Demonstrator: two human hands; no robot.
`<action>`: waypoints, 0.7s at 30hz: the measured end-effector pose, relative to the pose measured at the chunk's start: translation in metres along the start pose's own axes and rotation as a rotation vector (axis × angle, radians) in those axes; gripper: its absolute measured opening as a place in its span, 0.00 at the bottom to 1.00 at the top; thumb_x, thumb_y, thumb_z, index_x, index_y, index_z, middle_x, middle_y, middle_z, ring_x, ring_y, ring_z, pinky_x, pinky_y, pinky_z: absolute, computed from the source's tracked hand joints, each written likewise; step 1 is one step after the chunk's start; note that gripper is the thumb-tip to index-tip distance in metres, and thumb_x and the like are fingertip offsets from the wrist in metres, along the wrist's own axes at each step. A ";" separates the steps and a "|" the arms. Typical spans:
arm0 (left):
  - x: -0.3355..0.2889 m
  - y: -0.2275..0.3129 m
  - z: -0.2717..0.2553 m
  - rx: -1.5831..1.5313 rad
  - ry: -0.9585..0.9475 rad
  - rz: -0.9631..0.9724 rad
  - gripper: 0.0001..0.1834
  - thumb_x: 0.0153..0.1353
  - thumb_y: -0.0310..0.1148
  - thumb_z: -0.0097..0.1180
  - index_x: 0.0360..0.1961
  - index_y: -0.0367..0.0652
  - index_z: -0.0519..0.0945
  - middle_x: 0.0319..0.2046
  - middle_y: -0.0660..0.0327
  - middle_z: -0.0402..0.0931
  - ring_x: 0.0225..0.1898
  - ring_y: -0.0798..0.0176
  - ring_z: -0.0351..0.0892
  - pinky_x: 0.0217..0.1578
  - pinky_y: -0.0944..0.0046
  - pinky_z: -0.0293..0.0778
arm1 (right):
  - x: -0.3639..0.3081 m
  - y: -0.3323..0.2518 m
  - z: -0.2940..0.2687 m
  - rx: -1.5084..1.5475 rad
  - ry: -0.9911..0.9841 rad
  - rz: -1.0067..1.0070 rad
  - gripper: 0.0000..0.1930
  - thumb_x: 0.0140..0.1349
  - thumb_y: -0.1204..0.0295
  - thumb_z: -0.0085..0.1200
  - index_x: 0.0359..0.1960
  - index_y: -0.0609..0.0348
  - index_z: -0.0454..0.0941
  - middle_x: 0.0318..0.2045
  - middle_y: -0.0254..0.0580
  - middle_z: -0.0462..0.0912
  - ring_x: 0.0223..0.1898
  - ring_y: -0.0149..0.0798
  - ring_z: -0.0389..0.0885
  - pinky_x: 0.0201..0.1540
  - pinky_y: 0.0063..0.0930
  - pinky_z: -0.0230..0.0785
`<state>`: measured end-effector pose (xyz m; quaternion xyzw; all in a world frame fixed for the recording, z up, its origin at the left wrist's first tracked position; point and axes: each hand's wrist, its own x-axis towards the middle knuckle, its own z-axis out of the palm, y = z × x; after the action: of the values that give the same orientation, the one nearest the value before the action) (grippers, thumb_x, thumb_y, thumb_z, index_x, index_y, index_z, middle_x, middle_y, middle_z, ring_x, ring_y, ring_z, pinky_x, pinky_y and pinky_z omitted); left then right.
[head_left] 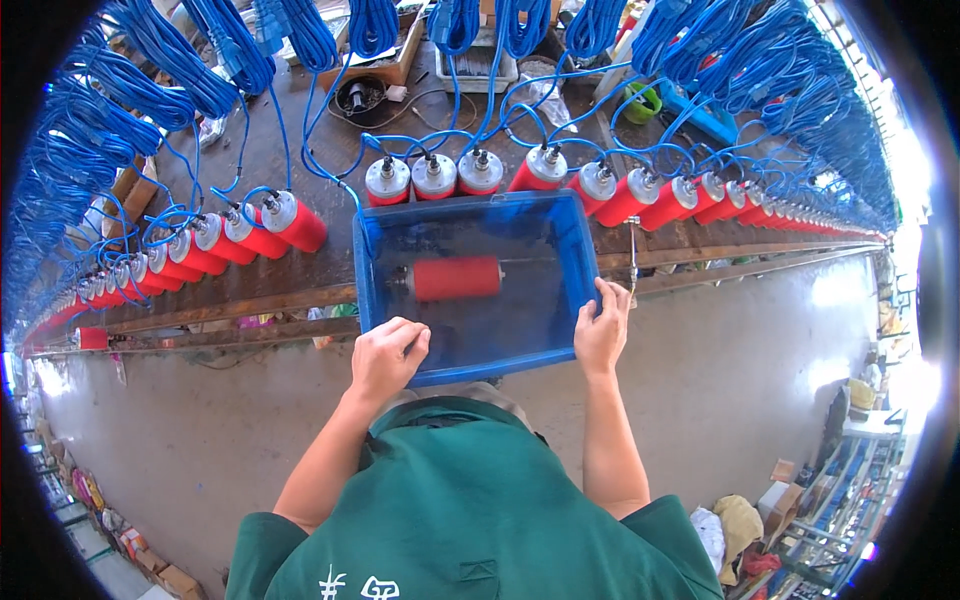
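Note:
A blue plastic tub [465, 376] sits in front of me, with what looks like water in it. Inside lies a red cylinder [457, 279] with metal ends, on its side. Over the tub's near left corner is my left hand [385, 360], its fingers curled and thumb against them; whatever they hold, if anything, is hidden. Beside the tub's right wall is my right hand [602, 330], fingers partly bent and apart, with nothing seen in it. A thin metal fitting [633, 260] hangs near its fingertips.
Red cylinders with metal caps line the bench edge on the left [295, 222] and right [668, 203]; several more [433, 176] stand behind the tub. Coiled blue cables [455, 25] hang above, their leads reaching the caps. A black bowl [360, 100] sits farther back.

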<state>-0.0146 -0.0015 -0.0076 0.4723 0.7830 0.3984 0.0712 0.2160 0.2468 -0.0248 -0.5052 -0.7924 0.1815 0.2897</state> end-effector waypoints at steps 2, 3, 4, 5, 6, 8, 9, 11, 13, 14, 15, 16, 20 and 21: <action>0.001 0.002 -0.002 0.002 -0.015 -0.008 0.08 0.67 0.33 0.65 0.37 0.40 0.90 0.34 0.56 0.88 0.35 0.50 0.88 0.36 0.56 0.83 | 0.000 -0.001 0.000 0.004 -0.004 0.003 0.20 0.65 0.79 0.57 0.59 0.60 0.82 0.57 0.46 0.79 0.61 0.52 0.80 0.63 0.42 0.74; 0.001 0.003 -0.003 0.002 -0.031 -0.015 0.08 0.67 0.32 0.65 0.38 0.39 0.90 0.35 0.55 0.88 0.36 0.50 0.89 0.37 0.57 0.83 | 0.000 -0.001 0.000 0.005 -0.005 0.007 0.20 0.65 0.79 0.57 0.59 0.60 0.82 0.57 0.46 0.79 0.61 0.52 0.80 0.63 0.42 0.74; 0.001 0.003 -0.003 0.003 -0.032 -0.014 0.08 0.67 0.32 0.65 0.38 0.39 0.90 0.35 0.55 0.88 0.36 0.50 0.89 0.37 0.57 0.83 | 0.000 0.000 0.000 0.006 -0.005 0.008 0.20 0.65 0.79 0.57 0.59 0.60 0.82 0.57 0.46 0.79 0.61 0.52 0.80 0.63 0.42 0.74; 0.001 0.003 -0.002 0.004 -0.022 -0.005 0.08 0.67 0.33 0.65 0.37 0.40 0.90 0.34 0.56 0.87 0.35 0.50 0.88 0.36 0.56 0.82 | 0.000 0.001 0.001 0.006 -0.004 0.001 0.20 0.65 0.79 0.57 0.59 0.60 0.82 0.57 0.46 0.79 0.61 0.52 0.80 0.63 0.42 0.75; 0.001 0.002 -0.002 0.005 -0.012 0.006 0.08 0.67 0.34 0.66 0.37 0.41 0.90 0.34 0.57 0.87 0.33 0.50 0.88 0.34 0.56 0.82 | 0.000 0.003 0.001 0.007 -0.002 -0.005 0.20 0.65 0.79 0.57 0.59 0.60 0.82 0.57 0.46 0.79 0.61 0.52 0.80 0.63 0.42 0.75; 0.001 0.003 -0.002 0.008 -0.011 0.006 0.08 0.67 0.34 0.66 0.37 0.41 0.90 0.34 0.57 0.87 0.33 0.50 0.88 0.34 0.56 0.82 | 0.000 0.005 0.002 -0.014 0.007 -0.031 0.20 0.65 0.79 0.57 0.60 0.59 0.82 0.57 0.45 0.78 0.60 0.52 0.80 0.61 0.42 0.76; 0.001 0.003 -0.002 0.010 -0.010 0.005 0.08 0.67 0.34 0.66 0.37 0.41 0.90 0.34 0.57 0.87 0.33 0.50 0.88 0.34 0.56 0.82 | 0.000 0.005 0.002 -0.035 0.015 -0.058 0.21 0.65 0.78 0.57 0.60 0.59 0.81 0.57 0.45 0.78 0.59 0.52 0.80 0.59 0.43 0.77; 0.001 0.002 -0.001 0.013 -0.007 0.005 0.08 0.67 0.34 0.65 0.37 0.41 0.90 0.34 0.57 0.87 0.33 0.50 0.88 0.34 0.56 0.82 | 0.000 0.002 0.000 -0.019 0.007 -0.030 0.20 0.65 0.79 0.58 0.60 0.60 0.82 0.57 0.46 0.78 0.60 0.52 0.80 0.62 0.42 0.76; 0.001 0.002 -0.001 0.014 -0.005 0.006 0.08 0.67 0.34 0.65 0.36 0.41 0.90 0.34 0.57 0.87 0.33 0.50 0.88 0.34 0.56 0.82 | 0.001 0.000 0.000 -0.005 0.000 -0.002 0.20 0.65 0.79 0.58 0.59 0.60 0.82 0.57 0.46 0.79 0.61 0.52 0.80 0.64 0.42 0.75; 0.001 0.002 -0.001 0.017 -0.008 0.003 0.08 0.67 0.34 0.65 0.36 0.41 0.90 0.34 0.57 0.87 0.33 0.49 0.88 0.34 0.56 0.82 | 0.001 0.000 0.000 -0.003 -0.003 0.002 0.20 0.65 0.79 0.58 0.59 0.60 0.82 0.57 0.46 0.79 0.61 0.52 0.80 0.64 0.42 0.74; 0.001 0.002 -0.001 0.020 -0.010 -0.001 0.08 0.67 0.34 0.65 0.36 0.41 0.90 0.34 0.57 0.87 0.33 0.49 0.88 0.35 0.55 0.82 | 0.001 0.000 0.000 -0.002 -0.005 0.005 0.20 0.64 0.79 0.58 0.59 0.60 0.82 0.57 0.46 0.79 0.61 0.52 0.79 0.64 0.42 0.74; 0.001 0.003 -0.002 0.020 -0.010 0.000 0.08 0.67 0.34 0.65 0.36 0.41 0.90 0.34 0.57 0.87 0.33 0.49 0.88 0.35 0.55 0.82 | 0.001 0.001 0.000 -0.001 -0.005 0.005 0.20 0.64 0.79 0.58 0.59 0.60 0.82 0.57 0.46 0.79 0.61 0.52 0.79 0.64 0.42 0.74; 0.001 0.004 -0.003 0.024 -0.045 -0.024 0.08 0.68 0.33 0.64 0.37 0.39 0.90 0.35 0.56 0.88 0.36 0.50 0.89 0.37 0.56 0.83 | 0.001 0.000 -0.001 -0.013 -0.006 0.006 0.20 0.64 0.79 0.58 0.59 0.60 0.82 0.57 0.47 0.79 0.61 0.53 0.79 0.64 0.42 0.74; 0.001 0.004 -0.003 0.024 -0.046 -0.023 0.08 0.67 0.33 0.65 0.37 0.39 0.90 0.35 0.56 0.88 0.36 0.50 0.89 0.37 0.56 0.83 | 0.001 -0.001 -0.001 -0.015 -0.008 0.011 0.20 0.64 0.79 0.58 0.59 0.60 0.82 0.57 0.47 0.79 0.61 0.53 0.79 0.64 0.42 0.74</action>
<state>-0.0143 -0.0015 -0.0028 0.4731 0.7913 0.3773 0.0881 0.2159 0.2475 -0.0233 -0.5109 -0.7921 0.1793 0.2819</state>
